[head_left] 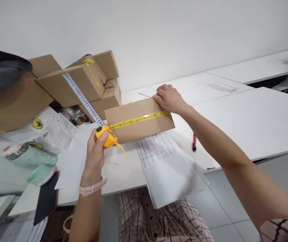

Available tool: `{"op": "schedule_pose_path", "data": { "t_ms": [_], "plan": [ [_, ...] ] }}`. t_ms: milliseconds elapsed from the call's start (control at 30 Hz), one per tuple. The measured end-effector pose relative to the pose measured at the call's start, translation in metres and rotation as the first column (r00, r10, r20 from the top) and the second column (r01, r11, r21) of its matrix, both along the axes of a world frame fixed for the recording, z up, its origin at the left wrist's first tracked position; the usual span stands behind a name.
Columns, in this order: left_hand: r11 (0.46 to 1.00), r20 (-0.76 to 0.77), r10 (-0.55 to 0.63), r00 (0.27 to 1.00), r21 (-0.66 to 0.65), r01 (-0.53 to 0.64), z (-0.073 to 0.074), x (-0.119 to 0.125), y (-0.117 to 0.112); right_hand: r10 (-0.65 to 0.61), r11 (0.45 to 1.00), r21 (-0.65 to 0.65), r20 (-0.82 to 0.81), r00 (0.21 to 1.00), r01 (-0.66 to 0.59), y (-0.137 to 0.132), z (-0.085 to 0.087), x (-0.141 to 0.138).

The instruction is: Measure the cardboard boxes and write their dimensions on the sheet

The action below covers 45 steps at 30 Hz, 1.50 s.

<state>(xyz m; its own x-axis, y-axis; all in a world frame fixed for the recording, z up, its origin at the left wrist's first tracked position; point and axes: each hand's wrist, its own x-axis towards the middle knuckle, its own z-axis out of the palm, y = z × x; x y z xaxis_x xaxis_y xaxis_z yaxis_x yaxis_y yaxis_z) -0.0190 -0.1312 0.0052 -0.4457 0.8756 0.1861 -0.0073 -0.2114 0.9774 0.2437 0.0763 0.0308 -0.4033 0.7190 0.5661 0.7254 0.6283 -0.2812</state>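
A yellow tape measure (108,137) is gripped in my left hand (96,151), its blade (83,100) pulled out toward the upper left, across the front of the stacked boxes. The case sits at the left end of a small cardboard box (139,121) sealed with yellow printed tape. My right hand (170,97) holds that box at its upper right corner, fingers bent over the far edge and thumb on the near side. Below the box lie printed sheets (164,168), partly covered by it and reaching past the table's front edge.
Cardboard boxes (70,84) are stacked at the back left, near a dark bag (3,70). An avocado-print carton (45,124), a mint bottle (30,155) and a green cup (39,174) stand at left. A red marker (194,143) lies on the white table (234,114).
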Motion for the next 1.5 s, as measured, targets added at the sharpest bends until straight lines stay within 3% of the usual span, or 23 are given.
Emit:
{"op": "schedule_pose_path", "data": {
  "t_ms": [67,133,267,433,733,933,1200,1500],
  "plan": [
    [0.998,-0.044,-0.005,0.999,0.055,0.008,-0.002,0.013,-0.005,0.097,0.995,0.011,0.054,0.994,-0.097,0.01,0.002,-0.015],
    [0.992,-0.047,-0.106,0.993,0.059,0.109,-0.011,0.031,-0.014,0.148,0.989,-0.025,0.051,0.988,-0.147,0.018,0.002,-0.03],
    [0.907,0.106,-0.402,0.91,-0.088,0.411,-0.042,0.071,-0.028,0.094,0.995,-0.029,0.008,0.996,-0.093,0.026,-0.003,-0.051],
    [0.834,0.276,-0.486,0.829,-0.136,0.534,-0.069,0.094,-0.027,0.105,0.994,-0.017,0.035,0.994,-0.104,0.028,-0.005,-0.053],
    [0.791,0.374,-0.499,0.782,-0.172,0.587,-0.069,0.098,-0.04,0.112,0.99,0.069,0.137,0.984,-0.122,0.032,-0.009,-0.052],
    [0.765,0.371,-0.531,0.762,-0.178,0.619,-0.074,0.097,-0.048,0.123,0.99,0.046,0.158,0.98,-0.132,0.031,-0.008,-0.053],
    [0.775,0.322,-0.527,0.786,-0.198,0.6,-0.093,0.102,-0.048,0.144,0.987,0.05,0.109,0.984,-0.15,0.026,-0.009,-0.05],
    [0.769,0.318,-0.534,0.783,-0.203,0.607,-0.094,0.099,-0.05,0.125,0.991,0.03,0.122,0.985,-0.13,0.02,-0.007,-0.049]
  ]
}}
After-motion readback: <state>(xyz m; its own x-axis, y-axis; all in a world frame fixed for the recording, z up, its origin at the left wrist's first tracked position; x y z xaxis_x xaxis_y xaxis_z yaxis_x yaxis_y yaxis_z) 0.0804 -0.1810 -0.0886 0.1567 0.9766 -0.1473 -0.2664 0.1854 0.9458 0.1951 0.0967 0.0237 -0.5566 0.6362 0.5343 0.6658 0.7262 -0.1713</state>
